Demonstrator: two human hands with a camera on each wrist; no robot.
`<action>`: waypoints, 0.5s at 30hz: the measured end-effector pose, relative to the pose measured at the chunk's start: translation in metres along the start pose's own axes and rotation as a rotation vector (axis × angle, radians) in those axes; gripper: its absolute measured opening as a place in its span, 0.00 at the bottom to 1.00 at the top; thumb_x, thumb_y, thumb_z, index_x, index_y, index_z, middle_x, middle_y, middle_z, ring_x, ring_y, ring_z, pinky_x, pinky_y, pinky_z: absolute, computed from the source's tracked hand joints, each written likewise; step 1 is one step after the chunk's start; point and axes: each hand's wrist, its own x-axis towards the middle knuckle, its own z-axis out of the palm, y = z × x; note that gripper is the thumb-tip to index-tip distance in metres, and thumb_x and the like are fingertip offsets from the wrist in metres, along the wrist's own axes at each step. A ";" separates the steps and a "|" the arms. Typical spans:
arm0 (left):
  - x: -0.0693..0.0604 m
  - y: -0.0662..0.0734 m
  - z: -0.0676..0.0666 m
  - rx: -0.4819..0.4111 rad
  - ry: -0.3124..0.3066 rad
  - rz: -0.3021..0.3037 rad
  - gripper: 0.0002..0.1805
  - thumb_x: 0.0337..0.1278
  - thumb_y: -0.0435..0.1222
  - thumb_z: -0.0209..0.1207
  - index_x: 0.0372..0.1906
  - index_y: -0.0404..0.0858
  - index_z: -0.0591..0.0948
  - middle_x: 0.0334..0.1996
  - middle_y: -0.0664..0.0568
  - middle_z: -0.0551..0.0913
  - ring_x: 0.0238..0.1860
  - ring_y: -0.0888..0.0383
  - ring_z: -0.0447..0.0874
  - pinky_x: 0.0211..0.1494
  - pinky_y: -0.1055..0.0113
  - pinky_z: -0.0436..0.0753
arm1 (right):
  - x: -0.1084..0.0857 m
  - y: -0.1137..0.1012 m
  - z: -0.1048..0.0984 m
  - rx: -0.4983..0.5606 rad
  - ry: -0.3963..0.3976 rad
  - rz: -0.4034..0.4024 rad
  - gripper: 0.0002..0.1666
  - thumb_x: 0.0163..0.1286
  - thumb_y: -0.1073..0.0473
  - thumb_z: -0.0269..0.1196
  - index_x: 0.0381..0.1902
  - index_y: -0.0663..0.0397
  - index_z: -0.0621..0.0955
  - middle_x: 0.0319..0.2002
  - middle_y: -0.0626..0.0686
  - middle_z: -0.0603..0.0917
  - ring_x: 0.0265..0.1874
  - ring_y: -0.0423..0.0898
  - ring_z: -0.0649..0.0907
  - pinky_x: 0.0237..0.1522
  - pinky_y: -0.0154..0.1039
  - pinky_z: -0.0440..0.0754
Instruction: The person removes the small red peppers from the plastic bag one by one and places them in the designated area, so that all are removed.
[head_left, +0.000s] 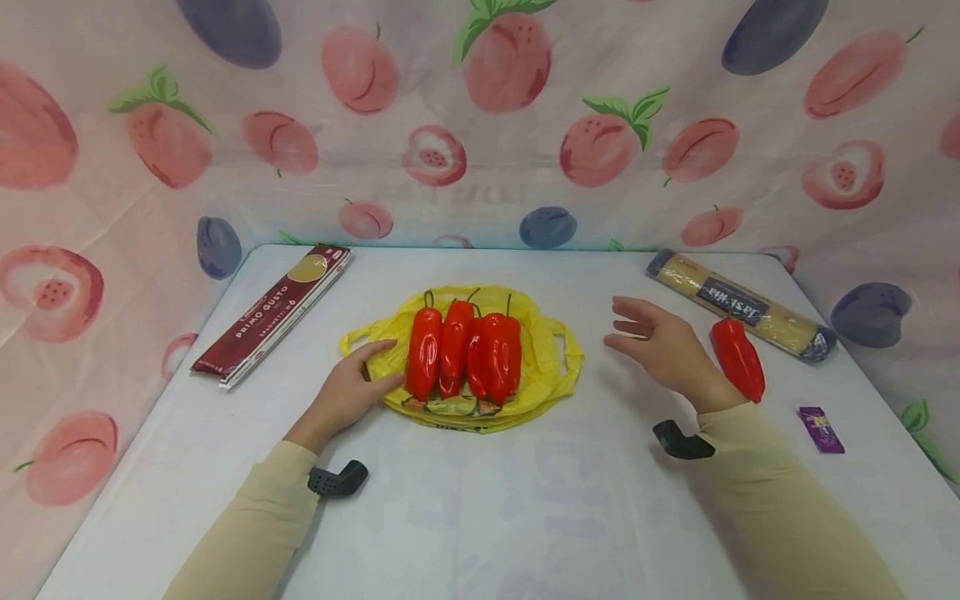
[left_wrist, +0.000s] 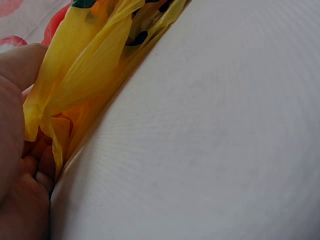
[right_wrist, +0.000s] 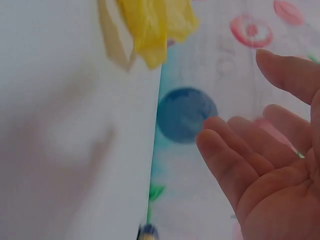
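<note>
White counter is bearing five red peppers on one yellow bag, one loose pepper; left hand and right hand are holding fingers spread.

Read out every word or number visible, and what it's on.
"PRIMO GUSTO": dark red packet.
"SPAGHETTI", "6": same packet; its logos too small.
Gold packet: label too unclear to read.
Yellow bag: print creased, unreadable.
Purple wrapper: too small to read.
Backdrop: faint lettering, unreadable.

At least four overlapping red peppers and one yellow bag lie mid-frame; one lone pepper, one tan packet and one purple sachet at right; one maroon packet at left; one left hand, one right hand.
</note>
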 end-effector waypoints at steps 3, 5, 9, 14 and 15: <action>0.000 0.000 0.000 -0.003 0.000 -0.002 0.36 0.62 0.52 0.63 0.73 0.49 0.68 0.73 0.42 0.64 0.71 0.41 0.61 0.69 0.37 0.63 | 0.003 -0.011 0.012 0.000 -0.022 -0.029 0.39 0.71 0.49 0.65 0.76 0.50 0.66 0.70 0.60 0.71 0.65 0.59 0.74 0.56 0.55 0.78; 0.001 0.000 0.000 -0.004 -0.002 -0.002 0.36 0.62 0.53 0.63 0.73 0.49 0.68 0.73 0.42 0.64 0.71 0.41 0.61 0.69 0.37 0.63 | 0.005 -0.016 0.020 -0.007 -0.032 -0.046 0.38 0.71 0.51 0.65 0.75 0.50 0.67 0.69 0.59 0.71 0.65 0.58 0.74 0.56 0.55 0.78; 0.001 0.000 0.000 -0.005 -0.004 -0.004 0.37 0.62 0.53 0.63 0.74 0.49 0.68 0.73 0.42 0.64 0.71 0.41 0.61 0.68 0.38 0.64 | 0.008 -0.026 0.034 -0.017 -0.044 -0.082 0.36 0.70 0.53 0.66 0.73 0.51 0.69 0.69 0.58 0.72 0.63 0.58 0.76 0.57 0.55 0.78; 0.000 0.000 0.000 -0.008 -0.002 -0.006 0.36 0.62 0.51 0.63 0.74 0.49 0.68 0.73 0.42 0.65 0.70 0.42 0.61 0.68 0.38 0.65 | 0.012 -0.038 0.049 -0.028 -0.058 -0.146 0.34 0.69 0.54 0.67 0.70 0.54 0.72 0.66 0.59 0.75 0.61 0.58 0.77 0.57 0.55 0.78; 0.000 0.000 0.000 -0.008 -0.002 -0.005 0.36 0.62 0.51 0.63 0.74 0.48 0.68 0.73 0.42 0.65 0.70 0.42 0.62 0.68 0.38 0.65 | 0.012 -0.040 0.052 -0.029 -0.061 -0.156 0.34 0.68 0.55 0.67 0.70 0.55 0.73 0.66 0.59 0.75 0.60 0.58 0.77 0.57 0.55 0.79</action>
